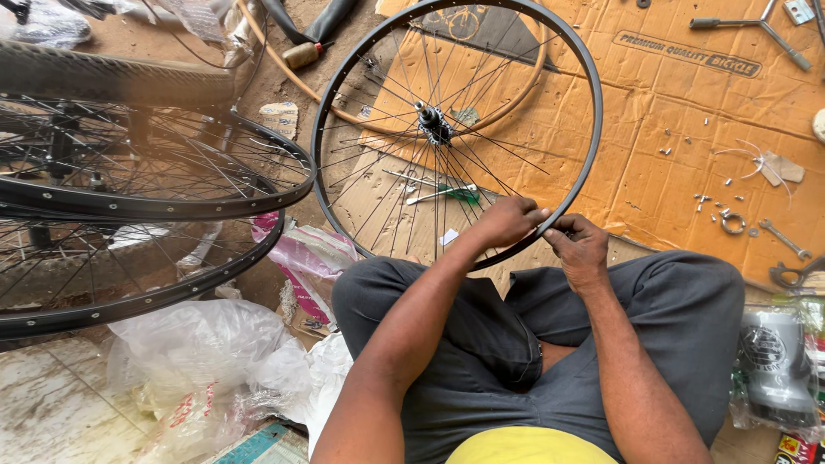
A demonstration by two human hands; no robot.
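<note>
Down by your right knee, a clear plastic bag (778, 378) holds a grey metal part; what sort of part it is cannot be told. On your other side lie crumpled white plastic bags (202, 352) and a pink-printed wrapper (305, 262), and what is in them is hidden.

Your legs in grey trousers (507, 326) are crossed, and the black bicycle wheel rim (593, 129) leans against them, tilted up from the cardboard sheet (687, 112). Your left hand (509, 221) is curled over the near edge of the rim, fingers closed around it where the spokes meet. Your right hand (580, 249) sits just beside it, fingertips pinched together against the rim; whether something small is between them cannot be told.

Through the spokes you can see the hub (432, 125) at the middle and a green-handled screwdriver (447, 193) lying on the cardboard beneath. Further right, small nuts and a spanner (784, 239) are scattered on the cardboard, with a three-way wrench (756, 30) near the top. To your left, two more wheels (155, 185) are stacked.
</note>
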